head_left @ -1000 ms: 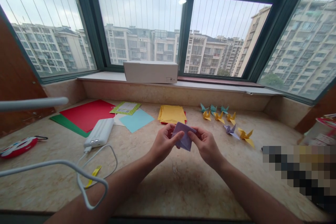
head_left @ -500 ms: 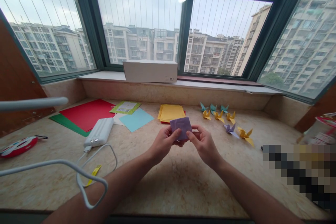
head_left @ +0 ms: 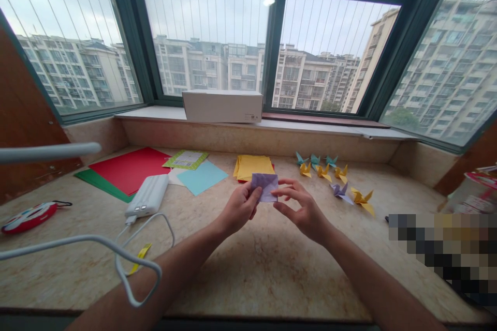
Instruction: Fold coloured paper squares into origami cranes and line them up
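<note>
A small square of folded purple paper [head_left: 265, 186] is held up over the counter. My left hand [head_left: 239, 208] pinches its left edge, thumb on the near face. At the paper's right edge, my right hand [head_left: 298, 206] has its fingers apart, the fingertips beside or just touching the paper. Behind the paper lies a stack of yellow paper [head_left: 254, 165] with some red showing beneath. To the right stand several folded paper cranes: teal ones [head_left: 315, 160] at the back, yellow ones [head_left: 323, 172] in front, and a purple crane [head_left: 340, 193] beside a larger yellow crane [head_left: 363, 199].
Red [head_left: 130, 168], green and light blue sheets [head_left: 202, 177] lie at the left back. A white power bank [head_left: 147, 195] with a looping white cable [head_left: 155, 274] is near my left forearm. A red-and-white object [head_left: 33, 217] sits far left, a white box [head_left: 222, 107] on the sill.
My right hand has loosened its pinch on the purple paper and its fingers have spread. The left hand still holds the paper, which shows a lighter face.
</note>
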The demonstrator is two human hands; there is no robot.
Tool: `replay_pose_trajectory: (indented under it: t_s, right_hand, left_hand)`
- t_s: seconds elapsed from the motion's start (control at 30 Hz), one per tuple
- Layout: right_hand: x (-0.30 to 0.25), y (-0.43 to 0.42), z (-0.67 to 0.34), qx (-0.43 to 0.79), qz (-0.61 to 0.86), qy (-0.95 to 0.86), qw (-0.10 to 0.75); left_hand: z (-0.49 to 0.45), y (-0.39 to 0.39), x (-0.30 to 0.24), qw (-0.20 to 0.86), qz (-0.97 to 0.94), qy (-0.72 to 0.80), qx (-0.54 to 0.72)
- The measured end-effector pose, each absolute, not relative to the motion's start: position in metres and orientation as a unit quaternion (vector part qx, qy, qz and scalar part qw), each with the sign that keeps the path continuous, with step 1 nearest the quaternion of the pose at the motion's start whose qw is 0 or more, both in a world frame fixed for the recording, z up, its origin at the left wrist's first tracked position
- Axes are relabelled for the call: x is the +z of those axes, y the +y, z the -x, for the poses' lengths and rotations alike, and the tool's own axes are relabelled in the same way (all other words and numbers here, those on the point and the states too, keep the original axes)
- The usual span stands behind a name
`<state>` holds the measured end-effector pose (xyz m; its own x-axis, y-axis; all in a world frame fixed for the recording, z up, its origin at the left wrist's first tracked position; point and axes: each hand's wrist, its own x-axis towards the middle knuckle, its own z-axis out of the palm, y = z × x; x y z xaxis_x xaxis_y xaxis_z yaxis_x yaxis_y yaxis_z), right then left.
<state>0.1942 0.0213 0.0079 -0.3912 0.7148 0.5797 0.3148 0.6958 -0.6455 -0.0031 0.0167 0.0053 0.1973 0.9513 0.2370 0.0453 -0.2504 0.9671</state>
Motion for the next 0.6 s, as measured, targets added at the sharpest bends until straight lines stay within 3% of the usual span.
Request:
replay_pose_trajectory:
  t_s: [0.23, 0.6]
  right_hand:
    - [0.008, 0.023, -0.194, 0.269, 0.356, -0.787, 0.427]
    - [-0.008, 0.031, -0.191, 0.27, 0.416, -0.702, 0.511]
  left_hand:
    - [0.007, 0.016, 0.009, 0.392, -0.674, 0.398, 0.483]
    - [-0.001, 0.01, -0.001, 0.481, -0.682, 0.36, 0.417]
